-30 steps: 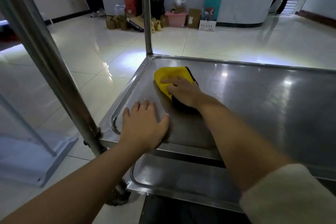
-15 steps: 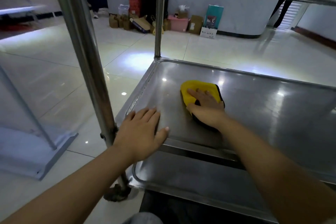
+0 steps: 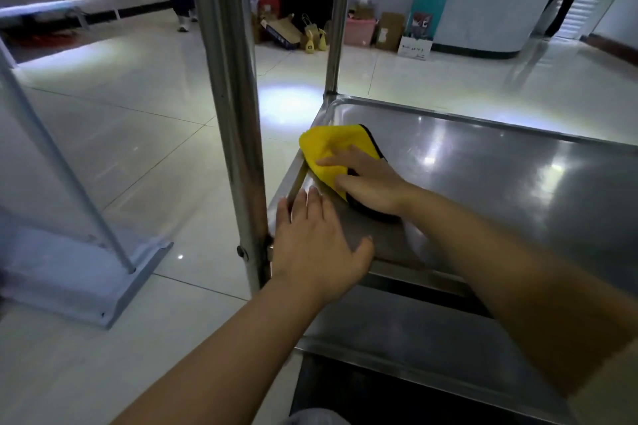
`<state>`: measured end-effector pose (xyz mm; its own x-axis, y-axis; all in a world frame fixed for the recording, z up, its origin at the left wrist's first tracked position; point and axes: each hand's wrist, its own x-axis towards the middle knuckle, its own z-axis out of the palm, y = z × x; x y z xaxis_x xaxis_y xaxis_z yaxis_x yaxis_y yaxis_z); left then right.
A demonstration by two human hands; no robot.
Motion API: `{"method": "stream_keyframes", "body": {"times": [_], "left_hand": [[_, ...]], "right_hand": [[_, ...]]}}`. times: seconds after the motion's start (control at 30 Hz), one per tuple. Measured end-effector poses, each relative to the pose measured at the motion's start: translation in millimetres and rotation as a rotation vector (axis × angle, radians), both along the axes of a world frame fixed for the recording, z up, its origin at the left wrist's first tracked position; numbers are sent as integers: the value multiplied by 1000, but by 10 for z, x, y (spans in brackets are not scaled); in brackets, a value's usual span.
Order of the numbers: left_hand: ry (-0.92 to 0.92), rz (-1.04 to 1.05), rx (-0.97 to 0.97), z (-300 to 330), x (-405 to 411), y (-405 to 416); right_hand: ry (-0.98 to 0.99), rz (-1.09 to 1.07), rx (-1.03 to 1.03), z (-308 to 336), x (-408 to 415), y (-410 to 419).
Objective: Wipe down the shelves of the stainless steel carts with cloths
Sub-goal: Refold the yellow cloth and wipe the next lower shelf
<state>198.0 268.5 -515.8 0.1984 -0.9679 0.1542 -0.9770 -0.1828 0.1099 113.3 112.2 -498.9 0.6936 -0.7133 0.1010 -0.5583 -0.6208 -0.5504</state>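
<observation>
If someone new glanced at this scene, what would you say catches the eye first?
The bright yellow cloth stands out most, pressed under the right hand near the left edge of the steel shelf. Next comes the left hand, flat on the shelf's near left corner beside the shiny cart post. Beyond, boxes and bags sit on the floor along the far wall.
</observation>
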Motion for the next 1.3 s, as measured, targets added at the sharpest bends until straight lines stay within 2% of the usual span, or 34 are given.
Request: {"method": "stream_keyframes", "body": {"times": [0.1, 0.2, 0.3, 0.4, 0.6, 0.67, 0.77, 0.87, 0.93, 1.0, 1.07, 1.17, 1.23, 1.3], "left_hand": [[2, -23, 6, -2, -5, 20], [-1, -35, 1, -12, 4, 20], [-7, -29, -11, -15, 17, 12], [-11, -32, 7, 9, 42, -18], [-17, -58, 75, 44, 52, -36], [-13, -88, 98, 44, 74, -30], [-5, -121, 100, 61, 102, -34], [-13, -119, 137, 80, 97, -32], [-28, -104, 185, 114, 76, -48], [-35, -104, 224, 186, 18, -100], [-2, -158, 248, 269, -155, -199], [19, -257, 272, 317, -665, -311], [12, -254, 276, 301, -982, -354], [10, -232, 240, 244, -1131, -395]], "right_hand": [[-58, -53, -31, 27, -9, -59], [16, -196, -129, 70, 260, -361], [131, -312, -37, 97, 509, -567], [123, -287, 4, 126, 499, -510], [96, -98, 12, 96, -477, 244], [110, -108, 17, 109, -933, 460], [106, -313, 28, 174, -1613, 522], [125, -679, -24, 170, -2235, 427], [110, -846, -47, 120, -2428, 362], [140, -917, -37, 91, -2344, 349], [162, -854, -32, 101, -2126, 405], [177, -634, -70, 120, -1891, 628], [144, -493, -58, 144, -1982, 807], [102, -457, -22, 171, -2261, 946]]}}
